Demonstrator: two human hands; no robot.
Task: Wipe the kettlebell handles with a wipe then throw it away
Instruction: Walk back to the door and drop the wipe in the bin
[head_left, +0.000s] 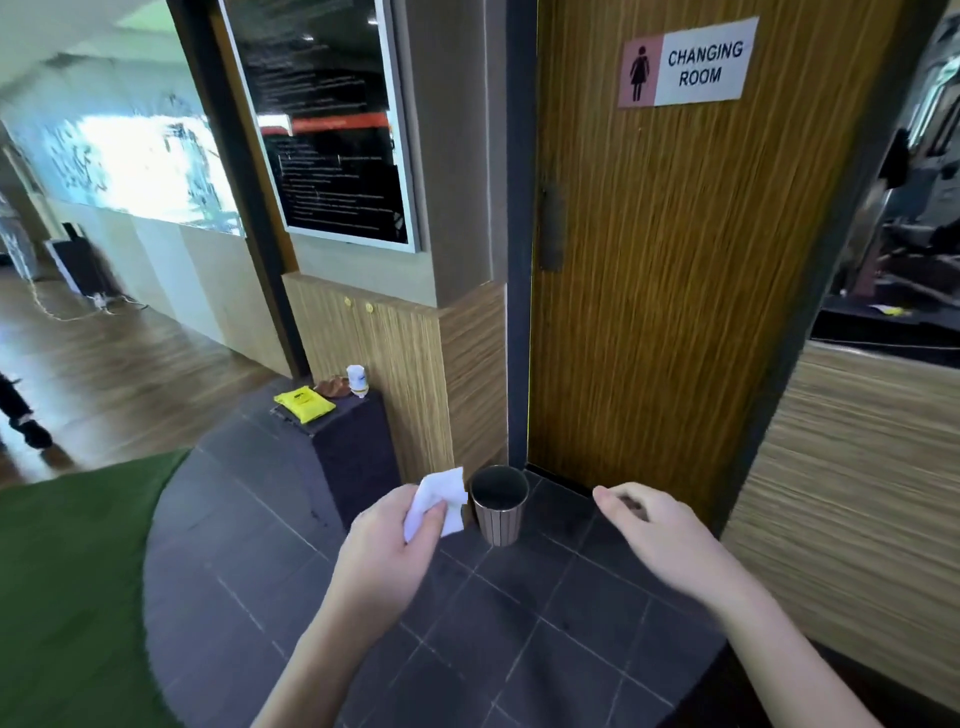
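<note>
My left hand (395, 540) pinches a crumpled white wipe (439, 499) between thumb and fingers. It is held just left of a small round ribbed waste bin (500, 519) that stands on the dark tiled floor in front of a wooden door. My right hand (649, 525) hovers to the right of the bin with its fingers loosely curled and nothing in it. No kettlebell is in view.
A dark box stand (358, 452) left of the bin carries a yellow wipe pack (304, 404) and a white bottle (357, 379). The wooden door (660, 291) bears a "Changing Room" sign. Green turf (67, 571) lies at the left. Someone's shoe (31, 431) shows at far left.
</note>
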